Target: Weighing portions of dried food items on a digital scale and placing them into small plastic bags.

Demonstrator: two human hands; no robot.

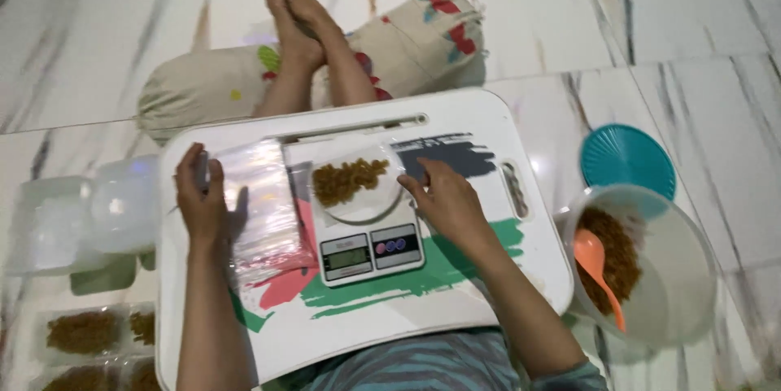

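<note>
A white lap tray (455, 114) with painted colour strokes lies across my lap. On it stands a small white kitchen scale (370, 253) carrying a clear bag of brown raisin-like pieces (348, 179). My right hand (443, 200) rests at the scale's right edge, fingertips touching the bag. My left hand (202, 200) lies on the left end of a stack of clear plastic bags (259, 208) beside the scale.
A clear tub (675, 277) holding more brown pieces and an orange spoon (598, 269) stands on the floor at the right, with a teal lid (626, 159) behind it. Filled bags (85, 334) and clear containers (81, 212) lie at the left. A bolster cushion (407, 49) is under my feet.
</note>
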